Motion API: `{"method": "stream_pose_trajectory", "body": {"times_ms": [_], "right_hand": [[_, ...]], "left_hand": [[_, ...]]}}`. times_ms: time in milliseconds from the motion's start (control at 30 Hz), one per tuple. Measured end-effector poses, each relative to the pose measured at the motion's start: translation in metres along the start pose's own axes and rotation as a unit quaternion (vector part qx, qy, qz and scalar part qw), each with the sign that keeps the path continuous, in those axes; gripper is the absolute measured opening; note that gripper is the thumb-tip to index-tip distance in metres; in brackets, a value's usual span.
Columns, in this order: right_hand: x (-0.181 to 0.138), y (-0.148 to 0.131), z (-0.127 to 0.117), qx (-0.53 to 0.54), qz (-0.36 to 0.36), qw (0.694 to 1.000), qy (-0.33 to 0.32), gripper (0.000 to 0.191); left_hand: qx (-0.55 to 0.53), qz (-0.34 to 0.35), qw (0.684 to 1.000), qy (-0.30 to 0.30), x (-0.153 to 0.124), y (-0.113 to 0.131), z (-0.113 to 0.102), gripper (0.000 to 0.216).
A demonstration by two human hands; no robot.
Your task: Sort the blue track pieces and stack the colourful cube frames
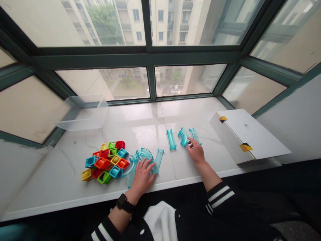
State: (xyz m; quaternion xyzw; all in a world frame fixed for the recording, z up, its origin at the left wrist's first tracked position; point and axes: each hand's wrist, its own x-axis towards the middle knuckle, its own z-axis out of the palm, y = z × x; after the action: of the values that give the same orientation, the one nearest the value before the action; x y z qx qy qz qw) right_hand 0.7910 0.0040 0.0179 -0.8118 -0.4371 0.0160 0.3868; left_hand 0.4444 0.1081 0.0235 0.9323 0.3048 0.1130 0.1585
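My left hand [142,174] lies flat with spread fingers on a cluster of clear blue curved track pieces [145,154] on the white marble sill [62,174]. A straight blue track piece [157,161] sits just right of its fingers. A pile of coloured square blocks [107,162] lies directly left of that hand. My right hand [196,150] reaches to a curved blue track piece [184,136] and a straight one [195,135], its fingertips curled onto them. Another straight blue piece [171,139] lies alone between the two hands.
A clear plastic bin [84,112] stands at the back left of the sill. A white flat box [247,134] with yellow-black tape tabs sits at the right, overhanging the front edge. Dark-framed windows [150,57] close off the back and sides.
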Motion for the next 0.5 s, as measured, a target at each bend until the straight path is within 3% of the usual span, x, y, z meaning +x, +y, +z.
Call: {"method": "stream_pose_trajectory", "body": {"times_ms": [200,300,400,500], "right_hand": [[-0.013,-0.006,-0.001,0.027,0.026,0.997,0.063,0.046],[-0.03,-0.01,0.002,0.051,0.039,0.994,0.092,0.038],[-0.05,-0.019,0.008,0.066,0.017,0.996,0.05,0.027],[-0.067,-0.034,0.016,0.095,-0.039,0.994,-0.047,0.022]], "left_hand": [[-0.009,0.0,1.0,0.002,0.001,0.001,0.0,0.044],[-0.009,-0.004,1.0,-0.002,0.001,0.002,-0.001,0.046],[-0.008,-0.008,1.0,-0.004,0.002,0.005,-0.004,0.045],[-0.017,-0.008,1.0,-0.005,0.001,0.011,-0.006,0.044]]}}
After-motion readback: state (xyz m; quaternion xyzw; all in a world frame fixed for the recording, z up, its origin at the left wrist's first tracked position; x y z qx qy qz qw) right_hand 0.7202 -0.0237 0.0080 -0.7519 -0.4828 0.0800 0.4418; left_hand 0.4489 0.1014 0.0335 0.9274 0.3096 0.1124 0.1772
